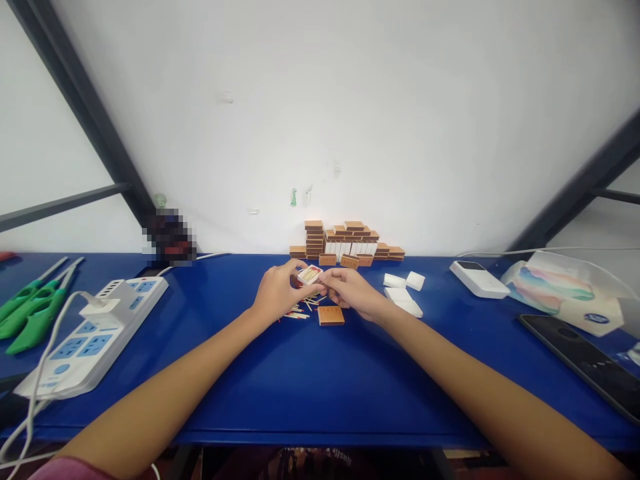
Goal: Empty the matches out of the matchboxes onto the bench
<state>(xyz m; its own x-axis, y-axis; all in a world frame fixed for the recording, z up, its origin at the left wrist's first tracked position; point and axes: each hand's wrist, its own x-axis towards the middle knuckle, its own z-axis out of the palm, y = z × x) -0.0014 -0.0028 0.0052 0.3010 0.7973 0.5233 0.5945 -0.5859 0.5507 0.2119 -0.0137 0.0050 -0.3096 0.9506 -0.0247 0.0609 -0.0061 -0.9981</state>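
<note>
A small white matchbox tray (309, 274) with red-tipped matches in it is held up above the table. My left hand (278, 288) grips it from the left, thumb in front and index finger behind. From the right, my right hand (353, 291) pinches at the tray's near right edge with bent fingers; whether a match is also between them is hidden. Loose matches (299, 312) lie scattered below my hands. A brown matchbox sleeve or box (331, 316) rests flat just in front of them.
Stacked matchboxes (315, 240) stand against the wall. White empty trays (403, 300) lie right of my right hand. Further right are a white device (479, 279), a tissue pack (555, 287) and a phone (585, 360). A power strip (95, 340) and green lighters (37, 310) lie left.
</note>
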